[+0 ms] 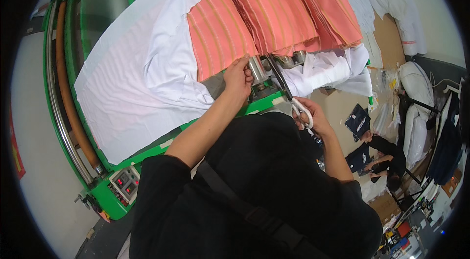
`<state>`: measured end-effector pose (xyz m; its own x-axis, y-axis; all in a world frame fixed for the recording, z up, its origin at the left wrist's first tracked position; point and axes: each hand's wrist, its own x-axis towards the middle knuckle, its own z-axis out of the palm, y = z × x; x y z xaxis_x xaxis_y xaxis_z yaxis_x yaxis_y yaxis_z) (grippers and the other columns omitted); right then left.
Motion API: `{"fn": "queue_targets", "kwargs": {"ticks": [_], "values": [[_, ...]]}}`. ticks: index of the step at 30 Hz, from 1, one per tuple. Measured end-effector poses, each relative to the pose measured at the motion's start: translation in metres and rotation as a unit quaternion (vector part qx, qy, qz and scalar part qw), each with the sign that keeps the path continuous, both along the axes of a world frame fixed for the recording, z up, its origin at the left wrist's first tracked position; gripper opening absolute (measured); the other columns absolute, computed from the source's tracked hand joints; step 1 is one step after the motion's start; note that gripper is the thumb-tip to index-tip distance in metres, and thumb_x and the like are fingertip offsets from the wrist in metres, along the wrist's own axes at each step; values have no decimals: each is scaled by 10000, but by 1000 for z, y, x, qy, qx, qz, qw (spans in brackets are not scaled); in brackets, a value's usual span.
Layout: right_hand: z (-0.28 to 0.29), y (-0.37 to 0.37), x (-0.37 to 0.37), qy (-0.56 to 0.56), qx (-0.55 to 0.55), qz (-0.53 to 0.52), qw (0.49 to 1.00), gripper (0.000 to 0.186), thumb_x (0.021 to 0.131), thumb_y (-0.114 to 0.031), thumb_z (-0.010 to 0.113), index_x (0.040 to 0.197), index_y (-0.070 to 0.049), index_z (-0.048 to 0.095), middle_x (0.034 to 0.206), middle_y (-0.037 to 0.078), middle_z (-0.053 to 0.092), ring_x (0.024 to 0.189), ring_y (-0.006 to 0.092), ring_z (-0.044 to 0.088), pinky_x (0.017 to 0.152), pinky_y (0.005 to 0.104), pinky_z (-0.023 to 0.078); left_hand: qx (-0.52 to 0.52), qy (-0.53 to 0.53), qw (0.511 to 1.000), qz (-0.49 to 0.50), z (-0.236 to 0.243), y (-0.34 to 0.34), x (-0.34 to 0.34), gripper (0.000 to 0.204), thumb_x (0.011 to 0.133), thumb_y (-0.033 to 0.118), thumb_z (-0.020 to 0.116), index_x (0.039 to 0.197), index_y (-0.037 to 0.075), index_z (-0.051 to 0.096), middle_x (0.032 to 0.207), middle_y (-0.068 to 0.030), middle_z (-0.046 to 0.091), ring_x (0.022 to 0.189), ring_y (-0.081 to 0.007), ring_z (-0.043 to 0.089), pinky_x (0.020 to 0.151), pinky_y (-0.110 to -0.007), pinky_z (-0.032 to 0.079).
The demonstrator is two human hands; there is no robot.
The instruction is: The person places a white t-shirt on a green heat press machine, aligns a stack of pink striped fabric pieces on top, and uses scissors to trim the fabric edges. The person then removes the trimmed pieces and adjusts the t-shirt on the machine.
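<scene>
My left hand (238, 79) pinches the near edge of a coral striped fabric stack (220, 34), its fingers closed at the corner. Wrapped around its handles, my right hand (316, 118) grips a pair of scissors (279, 77); the handles are bound in white and the dark blades point away from me, toward the gap between two stacks. A second coral striped stack (271, 7) lies to the right, and a plainer coral stack (335, 9) beyond that. White cloth (142, 82) spreads at the left, partly beside the first stack.
A green machine frame (176, 144) with rollers (63, 82) runs along the left and front, with a control panel (125, 184) at its near corner. White fabric (323, 75) bunches below the stacks. At right, another person (391, 156) handles dark packages (358, 121).
</scene>
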<state>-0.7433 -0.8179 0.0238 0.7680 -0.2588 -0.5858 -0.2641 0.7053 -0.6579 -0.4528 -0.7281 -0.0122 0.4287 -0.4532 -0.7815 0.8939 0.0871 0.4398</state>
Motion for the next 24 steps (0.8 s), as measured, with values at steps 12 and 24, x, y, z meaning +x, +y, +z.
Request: {"fn": "queue_targets", "kwargs": {"ticks": [12, 24], "values": [[-6, 2, 1, -21, -16, 3, 1000, 693, 882, -143, 806, 1497, -33, 506, 961, 57, 663, 753, 131, 664, 613, 254, 566, 29, -89, 995, 44, 1, -3, -8, 94, 963, 72, 718, 1000, 50, 634, 882, -53, 702, 779, -157, 704, 480, -239, 420], [-9, 1, 10, -30, -1, 2, 1000, 680, 897, -128, 802, 1500, -32, 502, 974, 49, 667, 756, 114, 661, 613, 247, 567, 40, -103, 992, 66, -8, -7, -1, 264, 905, 24, 781, 1061, 30, 568, 861, -87, 671, 674, -165, 648, 544, -263, 502]]}}
